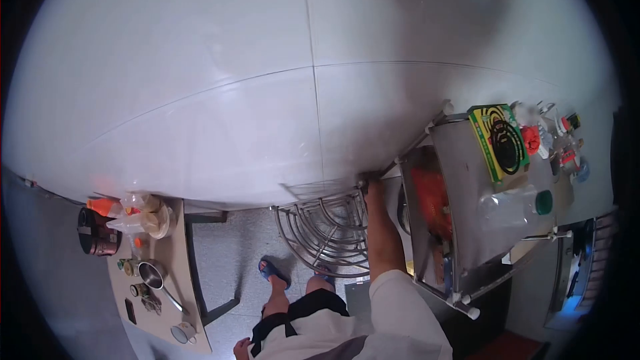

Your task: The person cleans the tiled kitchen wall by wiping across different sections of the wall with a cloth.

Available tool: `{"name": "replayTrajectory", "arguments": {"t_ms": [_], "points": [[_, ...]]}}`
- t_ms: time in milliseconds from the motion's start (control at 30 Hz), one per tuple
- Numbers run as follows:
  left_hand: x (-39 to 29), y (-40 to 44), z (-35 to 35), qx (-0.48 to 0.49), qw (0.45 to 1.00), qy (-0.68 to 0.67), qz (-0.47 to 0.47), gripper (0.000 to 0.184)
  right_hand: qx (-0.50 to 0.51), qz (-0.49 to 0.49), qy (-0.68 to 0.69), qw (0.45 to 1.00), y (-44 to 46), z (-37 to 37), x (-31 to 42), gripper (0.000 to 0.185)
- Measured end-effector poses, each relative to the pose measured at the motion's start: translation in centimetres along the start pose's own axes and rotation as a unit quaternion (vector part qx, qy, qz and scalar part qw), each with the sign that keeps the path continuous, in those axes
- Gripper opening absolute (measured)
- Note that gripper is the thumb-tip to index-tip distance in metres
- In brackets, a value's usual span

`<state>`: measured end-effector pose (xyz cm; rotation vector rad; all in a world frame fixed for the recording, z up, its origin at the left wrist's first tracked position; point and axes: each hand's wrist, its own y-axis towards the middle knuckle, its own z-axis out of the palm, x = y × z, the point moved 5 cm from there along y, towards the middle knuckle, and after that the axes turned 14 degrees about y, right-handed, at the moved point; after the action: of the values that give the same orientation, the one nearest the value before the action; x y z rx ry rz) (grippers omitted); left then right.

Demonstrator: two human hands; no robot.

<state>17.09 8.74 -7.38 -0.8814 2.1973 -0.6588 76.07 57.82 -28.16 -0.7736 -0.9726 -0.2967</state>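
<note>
My right arm reaches forward and down beside a metal rack [320, 230] with several curved, quarter-round tiers of tubing. My right hand [369, 180] is at the rack's back edge near the wall, closed around what looks like its frame; shadow hides most of the fingers. The rack stands on the floor in front of my feet, left of a metal shelf unit. My left hand [242, 349] hangs low by my left side, away from any object. Only a small part of it shows, and its finger posture is unclear.
At right, the shelf unit [467, 160] bears a green-yellow box [499, 141] and a clear green-lidded jar [513, 206]. The table [193, 323] at left carries a saucepan [153, 273], a mug [183, 333], a phone [130, 311] and bottles. A white wall [233, 120] rises ahead.
</note>
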Motion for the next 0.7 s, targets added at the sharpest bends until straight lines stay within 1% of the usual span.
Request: {"name": "replayTrajectory", "arguments": {"t_ms": [33,67,100,133,167,200,233,300,333,367,400,433,500,533,567,600,633,667,700], "points": [[-0.1,-0.7,0.1,-0.009,0.999,-0.020,-0.026,0.033,-0.002,0.003,0.003,1.000,3.0,-1.2,-3.2,0.044],[0.5,-0.9,0.3,-0.020,0.998,-0.042,-0.053,0.033,-0.053,-0.028,-0.204,0.977,6.3,-2.7,-6.3,0.039],[1.1,-0.8,0.3,-0.022,0.999,0.034,-0.010,0.032,-0.100,-0.057,-0.401,0.909,8.1,-3.4,-7.9,0.033],[1.9,-1.1,0.6,-0.013,0.998,0.032,-0.058,0.032,-0.097,-0.055,-0.400,0.910,8.6,-3.7,-8.7,0.033],[2.3,-1.2,0.9,-0.008,0.997,0.024,-0.072,0.032,-0.113,-0.066,-0.344,0.930,8.7,-4.0,-9.1,0.034],[3.4,-1.4,1.3,-0.001,0.996,0.016,-0.086,0.032,-0.130,-0.076,-0.288,0.946,8.4,-4.0,-9.0,0.036],[4.6,-1.1,1.6,-0.004,0.998,0.020,-0.068,0.034,-0.131,-0.073,-0.287,0.946,7.6,-3.1,-7.7,0.036],[5.3,-1.6,1.0,0.003,0.997,0.026,-0.071,0.034,-0.037,-0.129,-0.414,0.900,1.9,-1.1,-5.6,0.032],[5.8,-2.0,0.8,0.010,0.997,0.028,-0.074,0.034,0.012,-0.155,-0.475,0.866,-0.8,-1.1,-3.6,0.031],[6.0,-2.5,0.8,0.017,0.997,0.028,-0.076,0.034,0.060,-0.182,-0.532,0.825,-0.8,-0.3,0.5,0.029],[5.9,-2.7,0.9,0.026,0.996,0.028,-0.075,0.035,0.106,-0.209,-0.584,0.777,-2.3,0.8,2.2,0.028],[5.6,-2.7,1.0,0.034,0.997,0.026,-0.071,0.035,0.102,-0.213,-0.586,0.775,-1.8,0.2,2.6,0.028],[4.7,-2.6,1.3,0.047,0.997,0.021,-0.061,0.035,0.091,-0.314,-0.536,0.778,2.8,-2.3,-0.7,0.028],[4.1,-2.4,1.4,0.051,0.997,0.017,-0.055,0.035,0.089,-0.322,-0.535,0.776,4.1,-1.9,-1.9,0.028],[3.3,-2.0,1.7,0.055,0.997,0.011,-0.046,0.035,0.056,-0.252,-0.378,0.889,5.8,-2.1,-2.6,0.029],[2.4,-1.5,2.0,0.060,0.997,0.005,-0.037,0.035,0.025,-0.174,-0.205,0.963,6.6,-1.7,-2.5,0.029],[1.6,-1.0,2.4,0.065,0.998,-0.001,-0.027,0.035,0.026,-0.185,-0.202,0.961,3.8,-0.1,4.2,0.029],[0.9,-0.5,2.7,0.069,0.997,-0.006,-0.017,0.035,-0.046,-0.076,-0.129,0.988,-0.5,2.1,8.4,0.032],[0.3,0.0,2.9,0.074,0.997,-0.011,-0.008,0.035,-0.115,0.037,-0.051,0.991,-7.3,6.4,12.4,0.035]]}}
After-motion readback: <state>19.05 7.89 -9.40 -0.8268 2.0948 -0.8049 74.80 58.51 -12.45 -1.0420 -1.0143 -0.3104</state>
